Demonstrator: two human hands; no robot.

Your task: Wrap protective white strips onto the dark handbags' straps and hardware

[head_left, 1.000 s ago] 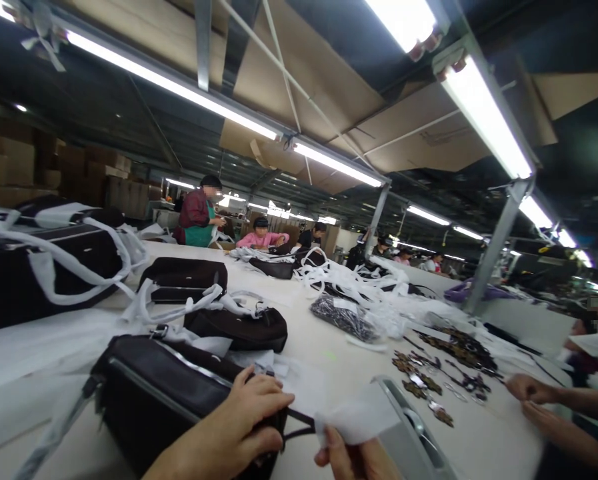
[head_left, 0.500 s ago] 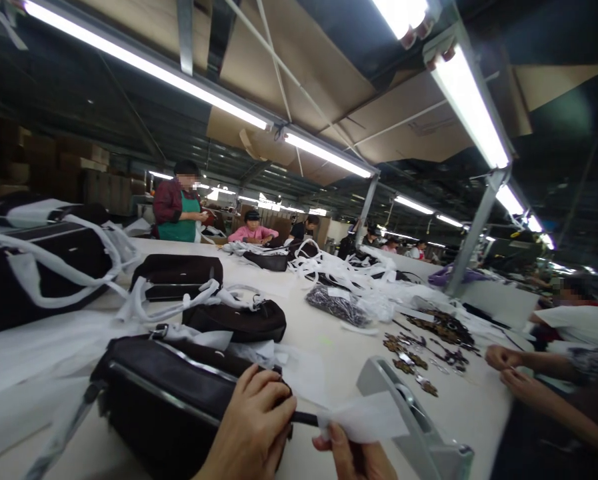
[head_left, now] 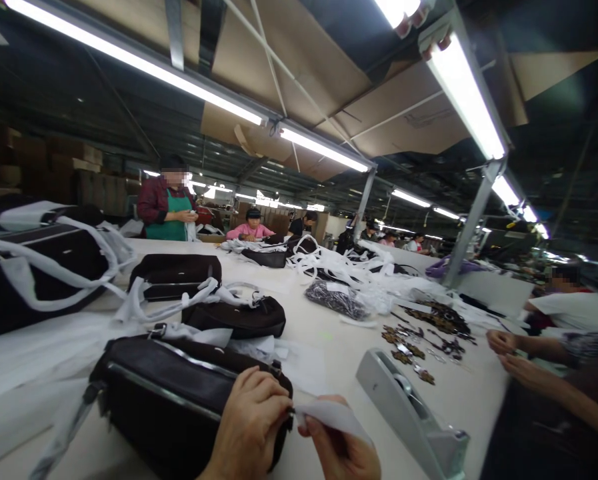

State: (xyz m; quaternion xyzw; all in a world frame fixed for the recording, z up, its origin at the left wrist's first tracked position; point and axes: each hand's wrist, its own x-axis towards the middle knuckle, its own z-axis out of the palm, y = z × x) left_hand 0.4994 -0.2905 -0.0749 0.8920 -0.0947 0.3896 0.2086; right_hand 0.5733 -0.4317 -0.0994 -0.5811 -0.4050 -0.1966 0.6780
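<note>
The long white bench (head_left: 329, 333) carried dark bags, white wrapping strips and loose metal fittings (head_left: 419, 347). The dark brown bag (head_left: 179, 393) lay on its side at the near edge, long axis running left to right, its strap end pointing toward the person. By the look of it, the wrapping was only begun. The left hand (head_left: 251, 427) was closed on that end. The right hand (head_left: 339, 447) pinched a white paper strip (head_left: 329, 413) against it. A grey tape dispenser (head_left: 409, 413) stood just right.
</note>
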